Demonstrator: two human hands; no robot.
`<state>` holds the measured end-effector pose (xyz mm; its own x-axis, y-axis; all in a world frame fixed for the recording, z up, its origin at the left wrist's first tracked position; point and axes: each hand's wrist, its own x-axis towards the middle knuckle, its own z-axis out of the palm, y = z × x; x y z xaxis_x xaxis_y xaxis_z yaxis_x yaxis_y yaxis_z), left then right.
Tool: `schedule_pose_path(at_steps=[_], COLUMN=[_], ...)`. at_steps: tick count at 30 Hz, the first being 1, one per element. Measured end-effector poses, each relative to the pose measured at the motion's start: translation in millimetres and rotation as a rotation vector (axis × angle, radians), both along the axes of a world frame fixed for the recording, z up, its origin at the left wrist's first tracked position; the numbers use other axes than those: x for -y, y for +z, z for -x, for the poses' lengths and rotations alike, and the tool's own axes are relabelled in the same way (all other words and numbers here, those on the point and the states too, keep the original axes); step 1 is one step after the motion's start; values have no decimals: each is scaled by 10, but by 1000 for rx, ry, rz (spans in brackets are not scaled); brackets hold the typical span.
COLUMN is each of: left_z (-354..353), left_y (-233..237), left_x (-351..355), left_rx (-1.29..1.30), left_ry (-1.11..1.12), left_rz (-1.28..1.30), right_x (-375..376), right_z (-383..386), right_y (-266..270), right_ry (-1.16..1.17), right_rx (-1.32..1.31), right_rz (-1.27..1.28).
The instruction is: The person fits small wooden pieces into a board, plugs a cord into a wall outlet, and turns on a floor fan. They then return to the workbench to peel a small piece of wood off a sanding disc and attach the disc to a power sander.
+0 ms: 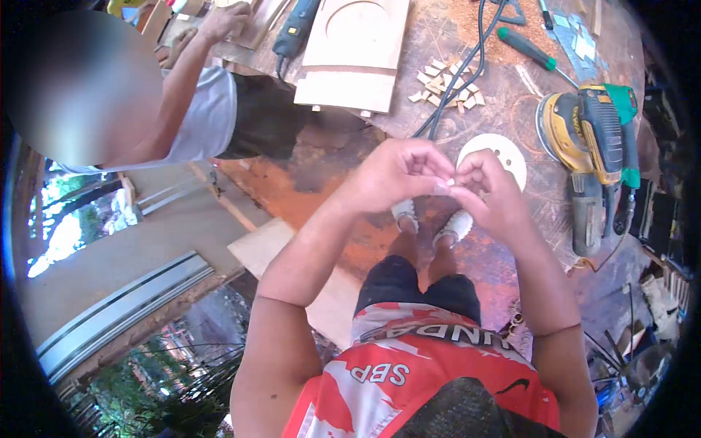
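My left hand [405,174] and my right hand [498,191] meet in front of me at the table's edge, fingers curled and thumbs close together. Between the fingertips shows a tiny pale piece [451,182], too small to name. Just behind my right hand lies a round, cream sanding disc [514,152] with holes, partly covered by that hand. A pile of small wooden pieces [447,82] is spread on the table beyond my hands, with black cables [461,79] running across it.
A yellow and black sander [595,131] stands at the right. Behind lie a green-handled screwdriver [524,47], a board with a round recess [358,47] and a grey corded power tool [295,33]. At the left, a co-worker's arm [182,91] reaches over the table.
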<state>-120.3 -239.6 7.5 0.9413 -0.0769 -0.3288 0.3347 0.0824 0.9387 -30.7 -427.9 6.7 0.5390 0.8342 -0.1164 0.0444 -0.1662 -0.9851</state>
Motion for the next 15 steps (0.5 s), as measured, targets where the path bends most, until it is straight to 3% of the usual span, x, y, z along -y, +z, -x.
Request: schedule_pose_path(at_steps=[2, 6, 8, 10, 12, 15], left_z=[11, -42, -109, -132, -204, -337], left_y=[61, 171, 252, 105, 71, -47], left_x=[-123, -440, -784, -1408, -1723, -1941], left_rx=[-32, -62, -58, 29, -70, -153], left_ry=[51, 64, 387, 594, 689, 562], left_rz=[115, -156, -494, -649, -685, -779], right_x=[-117, -162, 91, 443, 778, 1159], right_z=[122, 167, 50, -56, -107, -116], right_y=[-130, -219, -377, -414, -455, -539], right_ry=[-85, -230, -313, -408, -472, -502], right_rx=[-218, -350, -104, 71, 125, 217], right_rz=[-122, -211, -211, -98, 17, 116])
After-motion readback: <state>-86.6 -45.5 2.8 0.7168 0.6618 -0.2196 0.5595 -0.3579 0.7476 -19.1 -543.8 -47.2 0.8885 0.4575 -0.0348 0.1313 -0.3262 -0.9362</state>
